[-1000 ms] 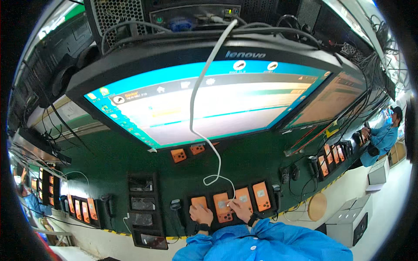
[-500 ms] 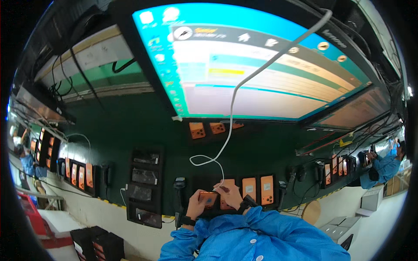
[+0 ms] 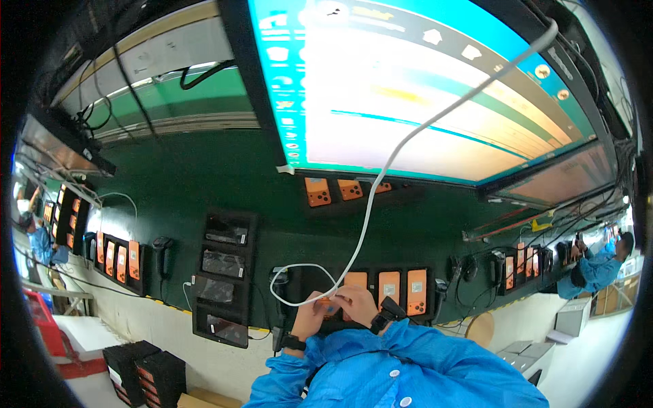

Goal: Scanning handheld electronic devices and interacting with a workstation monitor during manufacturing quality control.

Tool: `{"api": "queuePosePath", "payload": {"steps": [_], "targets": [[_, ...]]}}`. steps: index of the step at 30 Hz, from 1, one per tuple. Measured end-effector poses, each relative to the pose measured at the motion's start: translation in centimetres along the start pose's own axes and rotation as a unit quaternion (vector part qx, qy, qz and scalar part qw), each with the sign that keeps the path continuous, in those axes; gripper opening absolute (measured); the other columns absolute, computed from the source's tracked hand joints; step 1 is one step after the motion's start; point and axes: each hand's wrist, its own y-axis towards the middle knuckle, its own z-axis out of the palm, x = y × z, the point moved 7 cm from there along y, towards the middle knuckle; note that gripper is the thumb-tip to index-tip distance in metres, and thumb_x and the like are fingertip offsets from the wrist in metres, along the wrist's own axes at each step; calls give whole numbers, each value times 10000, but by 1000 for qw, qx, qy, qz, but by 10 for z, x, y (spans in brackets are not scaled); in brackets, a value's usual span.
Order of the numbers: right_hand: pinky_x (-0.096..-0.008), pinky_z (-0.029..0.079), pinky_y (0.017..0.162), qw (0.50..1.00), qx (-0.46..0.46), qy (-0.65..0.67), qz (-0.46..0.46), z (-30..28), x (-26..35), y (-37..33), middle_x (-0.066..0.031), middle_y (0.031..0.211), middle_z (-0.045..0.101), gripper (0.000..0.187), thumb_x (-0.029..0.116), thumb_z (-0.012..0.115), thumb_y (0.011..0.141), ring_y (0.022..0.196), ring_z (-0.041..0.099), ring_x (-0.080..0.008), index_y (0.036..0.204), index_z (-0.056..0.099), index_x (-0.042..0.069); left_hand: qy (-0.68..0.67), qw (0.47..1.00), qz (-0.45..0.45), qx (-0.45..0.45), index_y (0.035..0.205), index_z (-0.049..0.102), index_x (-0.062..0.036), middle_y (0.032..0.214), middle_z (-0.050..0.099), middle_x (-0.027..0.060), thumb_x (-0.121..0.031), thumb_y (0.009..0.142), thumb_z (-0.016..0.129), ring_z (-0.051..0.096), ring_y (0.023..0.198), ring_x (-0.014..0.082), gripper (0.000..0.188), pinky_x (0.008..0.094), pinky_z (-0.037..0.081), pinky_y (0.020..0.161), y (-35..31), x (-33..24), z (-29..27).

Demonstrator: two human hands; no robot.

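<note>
My left hand (image 3: 310,317) is closed around an orange smartphone (image 3: 330,310), seen only partly between my fingers. My right hand (image 3: 358,305) meets it from the other side, fingers pinched at the end of a white cable (image 3: 371,204). That cable hangs down across the monitor and loops beside my left hand; its tip is hidden by my fingers. Just beyond my hands, a black tray holds more orange phones, including one (image 3: 389,288) in the middle and one (image 3: 416,291) at the right.
A large lit monitor (image 3: 435,102) stands ahead, with orange phones (image 3: 317,192) beneath it. A black tray of dark, film-wrapped devices (image 3: 222,262) lies to the left. Handheld scanners (image 3: 162,257) stand by the trays. Black boxes (image 3: 160,377) sit lower left. A person in blue (image 3: 598,268) works far right.
My view has shifted, so the monitor sits further right and higher. My hands have drawn closer together over the phone, and the cable's loop has dropped down to the left beside them.
</note>
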Motion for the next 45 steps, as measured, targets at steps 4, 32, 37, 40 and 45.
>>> {"api": "queuePosePath", "payload": {"steps": [4, 32, 37, 40, 45], "targets": [[-351, 490, 708, 999, -10, 45, -19, 2, -8, -5, -102, 878, 642, 160, 185, 606, 814, 817, 617, -271, 874, 652, 44, -10, 1000, -9, -1, 943, 540, -29, 792, 581, 53, -72, 825, 579, 518, 708, 109, 131, 255, 430, 639, -1, -12, 0], [-262, 385, 460, 870, -259, 141, 394, -160, -235, -228, -23, 606, 525, 426, 415, 485, 903, 490, 495, -109, 767, 532, 14, 9, 983, -74, -166, 856, 592, -15, 737, 596, 40, -14, 768, 593, 567, 657, 109, 87, 240, 457, 599, -13, 28, 50], [-252, 386, 471, 916, -152, 149, 339, -127, -246, -217, -6, 608, 505, 413, 404, 466, 913, 521, 473, -89, 787, 536, 17, 20, 991, -65, -118, 853, 590, -20, 735, 586, 27, -25, 780, 592, 559, 652, 100, 73, 238, 455, 597, 0, 4, 88], [-240, 376, 459, 901, -144, 205, 353, -135, -215, -207, -8, 618, 505, 418, 411, 442, 920, 514, 470, -81, 813, 534, 17, 5, 996, -27, -82, 849, 586, -11, 716, 584, 23, -31, 791, 581, 559, 637, 94, 61, 232, 451, 583, 9, -6, 111], [-258, 388, 478, 906, -156, 212, 331, -134, -234, -217, -15, 613, 517, 421, 408, 455, 913, 524, 484, -101, 825, 547, 7, 32, 996, -65, -49, 849, 590, -11, 664, 583, 24, -40, 799, 575, 564, 600, 97, 60, 237, 457, 564, 13, -19, 129]]}}
